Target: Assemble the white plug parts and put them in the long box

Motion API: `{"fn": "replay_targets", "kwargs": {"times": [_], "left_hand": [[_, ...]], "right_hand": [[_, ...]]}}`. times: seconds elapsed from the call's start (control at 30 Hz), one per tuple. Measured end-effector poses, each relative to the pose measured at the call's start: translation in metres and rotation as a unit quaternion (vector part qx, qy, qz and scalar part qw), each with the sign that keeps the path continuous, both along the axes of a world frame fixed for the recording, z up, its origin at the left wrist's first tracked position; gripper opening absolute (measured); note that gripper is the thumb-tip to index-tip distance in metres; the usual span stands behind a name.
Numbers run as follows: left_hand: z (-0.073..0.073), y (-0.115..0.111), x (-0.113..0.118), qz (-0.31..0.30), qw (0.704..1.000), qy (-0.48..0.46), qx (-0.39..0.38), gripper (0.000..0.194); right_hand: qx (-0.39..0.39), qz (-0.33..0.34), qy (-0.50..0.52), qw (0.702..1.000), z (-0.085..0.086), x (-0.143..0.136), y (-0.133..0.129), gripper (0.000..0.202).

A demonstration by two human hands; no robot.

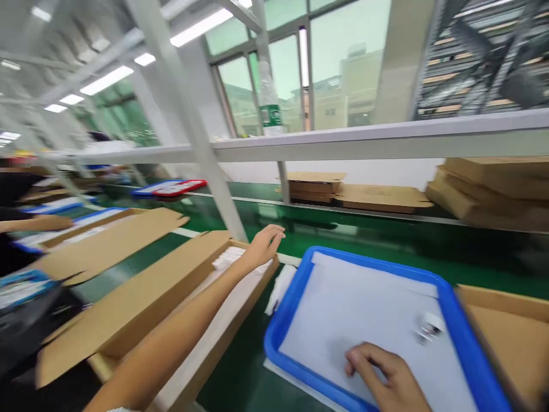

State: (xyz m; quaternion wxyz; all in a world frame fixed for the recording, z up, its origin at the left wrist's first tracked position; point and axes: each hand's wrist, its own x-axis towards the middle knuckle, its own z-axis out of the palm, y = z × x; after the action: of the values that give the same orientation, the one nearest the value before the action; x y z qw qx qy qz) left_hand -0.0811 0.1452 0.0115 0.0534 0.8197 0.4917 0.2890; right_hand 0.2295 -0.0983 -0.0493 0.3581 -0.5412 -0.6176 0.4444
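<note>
My left hand point(266, 245) reaches over the far end of a long open cardboard box point(244, 312), its fingers loosely bent and apart, holding nothing visible. White wrapped material point(227, 258) lies in that box. Over the near part of a blue-rimmed tray point(315, 375) hovers my right hand point(384, 375), thumb and forefinger curved with a gap between them and nothing seen in it. White sheeting point(369, 303) lines the tray. A small white and metallic item point(430, 327) rests near its right side. Between box and tray lies a white packet point(281, 288).
Another open cardboard box point(510, 332) stands at the right edge. Flat boxes point(381, 196) are stacked behind the green belt point(343, 229). A slanted metal post point(218, 189) rises beyond my left hand. At far left, a person's arm point(38, 223) extends over other boxes.
</note>
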Motion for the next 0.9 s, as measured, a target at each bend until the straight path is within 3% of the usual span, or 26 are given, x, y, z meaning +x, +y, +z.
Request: {"fn": "replay_targets", "kwargs": {"times": [0.13, 0.23, 0.37, 0.47, 0.57, 0.67, 0.83, 0.9], "left_hand": [[-0.024, -0.023, 0.117, -0.232, 0.969, -0.044, -0.078, 0.032], [-0.047, -0.056, 0.196, -0.347, 0.928, -0.028, -0.134, 0.041], [-0.065, -0.093, 0.273, -0.403, 0.9, -0.008, -0.164, 0.06], [-0.071, -0.102, 0.308, -0.404, 0.898, -0.011, -0.176, 0.049], [-0.07, -0.101, 0.321, -0.401, 0.895, -0.026, -0.196, 0.037], [-0.059, -0.097, 0.309, -0.386, 0.893, -0.066, -0.222, 0.043], [-0.019, -0.1, 0.244, -0.327, 0.899, -0.168, -0.239, 0.039], [-0.007, -0.11, 0.213, -0.299, 0.901, -0.21, -0.233, 0.034]], "right_hand": [[0.094, 0.022, 0.055, 0.994, 0.01, -0.005, -0.006, 0.027], [0.161, 0.008, 0.1, 0.982, 0.007, -0.005, -0.005, 0.02], [0.206, 0.004, 0.129, 0.97, 0.004, -0.007, -0.005, 0.023], [0.222, 0.001, 0.143, 0.965, 0.005, -0.008, -0.005, 0.023], [0.228, 0.003, 0.142, 0.963, 0.004, -0.007, -0.004, 0.024], [0.237, -0.004, 0.138, 0.962, 0.005, -0.004, -0.005, 0.025], [0.21, -0.057, 0.157, 0.963, 0.01, -0.001, -0.005, 0.016], [0.175, -0.097, 0.157, 0.967, 0.009, 0.0, -0.002, 0.024]]}}
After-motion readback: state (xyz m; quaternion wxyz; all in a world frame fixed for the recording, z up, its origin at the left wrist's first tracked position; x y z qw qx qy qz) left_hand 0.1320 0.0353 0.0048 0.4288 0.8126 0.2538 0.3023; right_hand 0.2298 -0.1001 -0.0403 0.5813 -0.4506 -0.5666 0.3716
